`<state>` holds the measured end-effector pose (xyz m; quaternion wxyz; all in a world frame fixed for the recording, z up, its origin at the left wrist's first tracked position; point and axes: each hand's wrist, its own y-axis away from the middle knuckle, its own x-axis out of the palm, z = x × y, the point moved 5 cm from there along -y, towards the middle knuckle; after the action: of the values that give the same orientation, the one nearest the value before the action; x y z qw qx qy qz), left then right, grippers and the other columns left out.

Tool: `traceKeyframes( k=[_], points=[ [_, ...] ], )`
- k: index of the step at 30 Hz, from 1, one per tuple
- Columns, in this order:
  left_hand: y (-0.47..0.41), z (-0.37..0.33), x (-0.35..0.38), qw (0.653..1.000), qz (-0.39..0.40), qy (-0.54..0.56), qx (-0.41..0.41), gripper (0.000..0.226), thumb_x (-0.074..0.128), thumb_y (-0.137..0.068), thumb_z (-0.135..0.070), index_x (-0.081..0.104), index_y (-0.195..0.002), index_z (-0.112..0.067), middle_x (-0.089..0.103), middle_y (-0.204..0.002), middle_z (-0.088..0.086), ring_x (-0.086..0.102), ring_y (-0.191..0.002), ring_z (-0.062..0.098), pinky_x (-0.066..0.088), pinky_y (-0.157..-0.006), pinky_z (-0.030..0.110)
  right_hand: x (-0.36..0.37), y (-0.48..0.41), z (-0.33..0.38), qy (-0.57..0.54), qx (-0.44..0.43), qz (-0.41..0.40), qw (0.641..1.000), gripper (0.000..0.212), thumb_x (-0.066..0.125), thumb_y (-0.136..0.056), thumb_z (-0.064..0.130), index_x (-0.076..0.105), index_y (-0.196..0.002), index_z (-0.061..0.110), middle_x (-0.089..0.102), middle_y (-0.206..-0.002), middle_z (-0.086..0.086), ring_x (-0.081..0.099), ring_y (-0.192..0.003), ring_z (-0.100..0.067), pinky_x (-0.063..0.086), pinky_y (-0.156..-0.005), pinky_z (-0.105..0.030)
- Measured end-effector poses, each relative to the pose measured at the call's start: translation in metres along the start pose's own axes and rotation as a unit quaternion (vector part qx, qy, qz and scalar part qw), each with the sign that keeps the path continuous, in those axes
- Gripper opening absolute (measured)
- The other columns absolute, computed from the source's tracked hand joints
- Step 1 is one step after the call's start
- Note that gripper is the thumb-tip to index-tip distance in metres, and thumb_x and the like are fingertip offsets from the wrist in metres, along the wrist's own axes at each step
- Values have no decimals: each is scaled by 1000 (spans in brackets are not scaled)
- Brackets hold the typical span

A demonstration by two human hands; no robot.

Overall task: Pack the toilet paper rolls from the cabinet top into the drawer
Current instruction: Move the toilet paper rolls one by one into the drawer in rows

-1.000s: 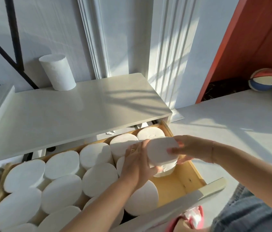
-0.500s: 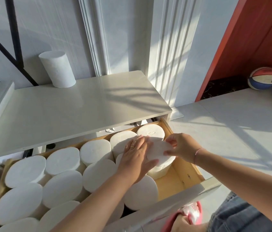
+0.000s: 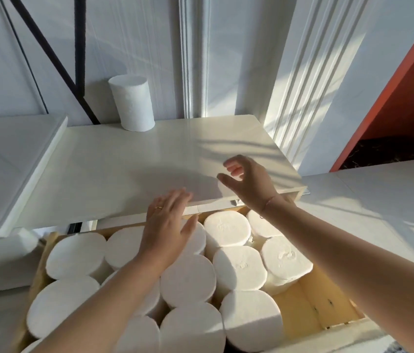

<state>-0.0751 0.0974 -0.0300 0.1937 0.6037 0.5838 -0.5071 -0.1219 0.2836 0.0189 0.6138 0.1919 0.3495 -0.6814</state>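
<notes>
Standing far back on the cabinet top (image 3: 124, 169), one toilet paper roll (image 3: 132, 103) was apart from the left hand (image 3: 167, 230) (loose, perhaps touching rolls (image 3: 239, 266) in the drawer (image 3: 328, 309)) and the loose, empty right hand (image 3: 249, 182).

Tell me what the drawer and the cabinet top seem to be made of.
Drawer: bare pale wood, perhaps plywood; the inside looks matt and yellowish with small dark marks. Cabinet top: smooth cream-white board, painted or laminated, with a soft sheen in the sunlight; its core is hidden.
</notes>
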Motion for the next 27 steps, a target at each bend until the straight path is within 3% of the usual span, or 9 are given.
traceKeyframes(
  k=[6, 10, 14, 20, 27],
  points=[
    [-29, 62, -27, 997, -16, -55, -48, 54, 38, -90, -41, 55, -127, -6, 55, -134, 13, 48, -126, 27, 31, -107, 44, 91, -105, 38, -118, 25, 18, 993, 58, 76, -78, 36, 53, -124, 9, 59, -122, -8, 58, -110, -19, 44, -92, -25],
    [-31, 77, -22, 992, 15, -118, -46, 56, 33, -92, -46, 50, -132, -11, 50, -140, 10, 42, -131, 26, 27, -109, 43, 129, -166, 54, -184, 41, 25, 982, 79, 80, -74, 37, 41, -137, 11, 53, -133, -9, 52, -121, -19, 39, -95, -22],
    [-30, 79, -16, 988, 37, -144, -42, 62, 14, -94, -49, 41, -139, -15, 40, -148, 8, 34, -137, 25, 22, -113, 43, 157, -215, 61, -214, 44, 42, 975, 92, 82, -71, 37, 32, -143, 12, 46, -141, -11, 47, -128, -20, 38, -99, -24],
    [-29, 80, -13, 990, 23, -135, -45, 54, 25, -95, -39, 48, -134, -11, 47, -142, 11, 42, -132, 28, 29, -110, 44, 185, -260, 65, -265, 56, 64, 961, 101, 85, -69, 32, 24, -147, 11, 42, -144, -12, 44, -128, -22, 38, -97, -28],
    [-27, 80, -11, 989, 3, -139, -40, 50, 30, -94, -35, 51, -132, -10, 48, -141, 11, 45, -130, 28, 33, -108, 45, 199, -284, 77, -309, 10, 88, 947, 102, 89, -60, 12, 26, -140, 7, 51, -127, -7, 53, -117, -22, 48, -99, -39]
  ],
)
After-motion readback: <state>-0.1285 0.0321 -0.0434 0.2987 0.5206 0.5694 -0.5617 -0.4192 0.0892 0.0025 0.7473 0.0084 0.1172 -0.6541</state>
